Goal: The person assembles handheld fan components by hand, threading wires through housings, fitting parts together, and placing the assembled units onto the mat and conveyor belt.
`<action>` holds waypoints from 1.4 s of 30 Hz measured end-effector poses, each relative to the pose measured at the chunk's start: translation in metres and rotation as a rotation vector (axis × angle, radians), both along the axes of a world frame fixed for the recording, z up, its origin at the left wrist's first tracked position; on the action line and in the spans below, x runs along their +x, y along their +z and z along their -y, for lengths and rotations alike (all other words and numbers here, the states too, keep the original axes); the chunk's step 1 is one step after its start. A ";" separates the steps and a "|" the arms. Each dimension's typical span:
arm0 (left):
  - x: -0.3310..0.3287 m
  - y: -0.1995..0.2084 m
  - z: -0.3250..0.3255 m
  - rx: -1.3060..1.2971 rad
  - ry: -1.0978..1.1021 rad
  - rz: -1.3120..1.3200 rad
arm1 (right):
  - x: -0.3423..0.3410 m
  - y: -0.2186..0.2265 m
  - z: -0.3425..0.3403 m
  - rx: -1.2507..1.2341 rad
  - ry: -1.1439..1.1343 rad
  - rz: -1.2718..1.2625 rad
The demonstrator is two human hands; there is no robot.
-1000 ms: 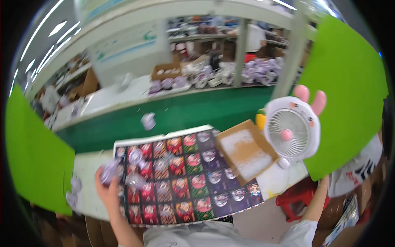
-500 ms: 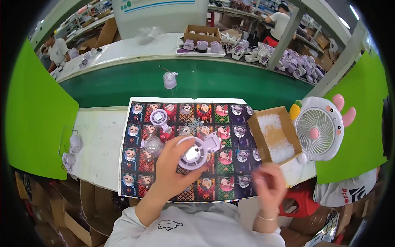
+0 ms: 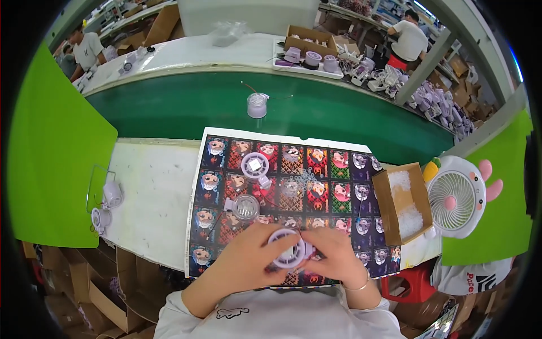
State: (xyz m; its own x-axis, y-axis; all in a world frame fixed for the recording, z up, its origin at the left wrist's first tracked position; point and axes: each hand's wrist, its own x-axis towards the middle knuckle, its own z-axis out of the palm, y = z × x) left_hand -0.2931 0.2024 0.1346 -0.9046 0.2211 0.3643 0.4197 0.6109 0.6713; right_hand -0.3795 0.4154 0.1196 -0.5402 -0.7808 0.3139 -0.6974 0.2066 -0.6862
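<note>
Over the near edge of the picture-printed mat, my left hand (image 3: 248, 254) is closed round a lilac ring-shaped housing (image 3: 291, 263). My right hand (image 3: 334, 253) is closed at the housing's right side, its fingers on the side bracket; whether a small piece is pinched there too is hidden. Farther up the mat lies a similar lilac ring part (image 3: 255, 165) with a white square in its centre. A clear-topped round lilac part (image 3: 246, 208) sits just beyond my left hand. Small clear pieces (image 3: 305, 176) are scattered near the mat's middle.
To the right stand a cardboard box (image 3: 389, 209) of small clear pieces and a white rabbit-eared fan (image 3: 450, 198). A clear-and-lilac cup part (image 3: 257, 105) rests on the green belt (image 3: 186, 107). Lilac parts (image 3: 112, 195) lie by the left green panel (image 3: 56, 158).
My right hand has come left from beside the box and now grips the housing's side. My left hand has brought the housing closer to me. The whole view has shifted.
</note>
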 end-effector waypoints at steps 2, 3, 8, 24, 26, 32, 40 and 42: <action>-0.002 0.012 0.008 -0.076 0.022 0.010 | -0.001 0.013 0.005 0.048 -0.018 -0.076; -0.005 0.016 0.013 -0.155 0.047 0.018 | -0.003 0.019 0.008 0.093 -0.032 -0.155; -0.082 0.022 0.054 0.083 0.140 -0.202 | -0.081 0.040 0.046 -0.142 -0.156 -0.091; -0.214 -0.073 0.103 0.435 0.501 -0.098 | -0.288 -0.057 0.082 -0.204 -0.513 0.288; -0.210 -0.069 0.102 0.474 0.479 -0.108 | -0.280 -0.062 0.077 -0.003 -0.635 -0.274; -0.188 -0.047 0.086 0.549 0.325 -0.166 | -0.178 0.009 0.123 -0.377 -0.156 -0.007; -0.130 -0.015 0.053 0.580 0.295 -0.094 | -0.118 0.033 0.098 -0.315 -0.336 -0.179; -0.112 -0.021 0.041 0.496 0.382 -0.098 | -0.100 0.026 0.092 -0.322 -0.360 -0.218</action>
State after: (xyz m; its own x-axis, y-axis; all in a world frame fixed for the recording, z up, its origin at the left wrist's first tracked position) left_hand -0.4049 0.1615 0.1138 -0.8437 -0.3270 0.4257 0.3073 0.3559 0.8825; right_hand -0.4795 0.3233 0.1459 -0.6517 -0.4036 0.6421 -0.7547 0.2615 -0.6017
